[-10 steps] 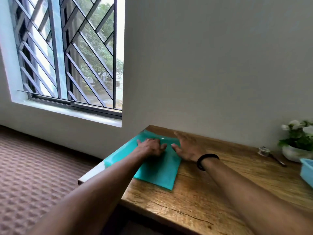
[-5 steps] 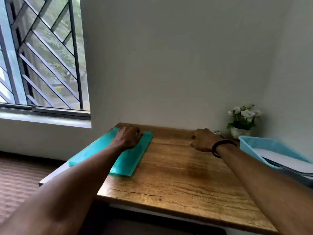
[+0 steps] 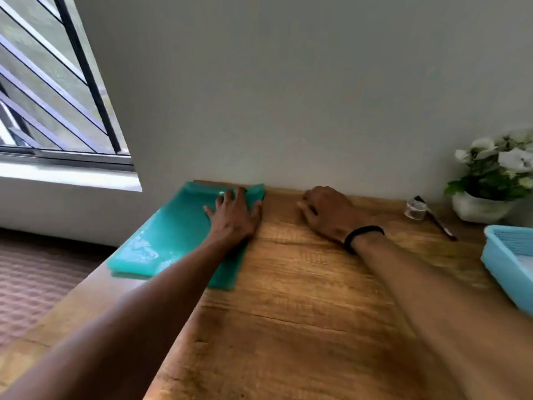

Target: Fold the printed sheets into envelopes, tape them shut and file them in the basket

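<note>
Left hand [image 3: 235,219] flat with fingers [image 3: 220,201] spread, right hand [image 3: 328,212] knuckles up with fingers curled under, both arms outstretched

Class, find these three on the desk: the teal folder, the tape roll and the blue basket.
Teal folder [image 3: 176,232]: head view, its bare middle.
Tape roll [image 3: 416,209]: head view, its clear side.
Blue basket [image 3: 503,255]: head view, its near wall.

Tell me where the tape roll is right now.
In the head view, the tape roll sits at the table's far right, against the wall, between the right hand and the flower pot.

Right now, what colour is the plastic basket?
Light blue plastic basket, seen in the head view.
</note>
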Demonstrator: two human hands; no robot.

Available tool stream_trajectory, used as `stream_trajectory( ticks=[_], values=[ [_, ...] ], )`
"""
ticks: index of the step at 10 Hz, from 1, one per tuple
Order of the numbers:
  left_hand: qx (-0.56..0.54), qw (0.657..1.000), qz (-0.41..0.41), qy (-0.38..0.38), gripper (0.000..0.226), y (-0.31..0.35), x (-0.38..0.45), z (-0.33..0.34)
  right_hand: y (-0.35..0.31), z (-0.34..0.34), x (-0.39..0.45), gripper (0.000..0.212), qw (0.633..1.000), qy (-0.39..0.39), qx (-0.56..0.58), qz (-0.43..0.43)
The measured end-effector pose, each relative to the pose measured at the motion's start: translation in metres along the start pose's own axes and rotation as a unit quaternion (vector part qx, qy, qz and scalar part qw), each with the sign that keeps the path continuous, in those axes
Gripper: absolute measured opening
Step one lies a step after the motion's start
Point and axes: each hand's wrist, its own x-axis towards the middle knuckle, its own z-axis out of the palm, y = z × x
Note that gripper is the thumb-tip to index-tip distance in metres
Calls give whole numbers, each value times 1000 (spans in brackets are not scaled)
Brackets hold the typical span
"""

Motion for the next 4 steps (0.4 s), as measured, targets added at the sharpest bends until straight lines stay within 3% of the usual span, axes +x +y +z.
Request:
stream_trajectory(
  ticks=[2,3,4],
  values=[
    [-27,999,-14,-22,53,-7,12,-22,-60,8,46,42,989,-121,-23,-81],
    [-18,998,2,-52,54,-1,9,-48,-58,-17,47,43,987,-158,-21,-32],
    [18,989,26,-146,52,12,16,-100,-47,-70,46,37,976,-213,-25,37]
  ],
)
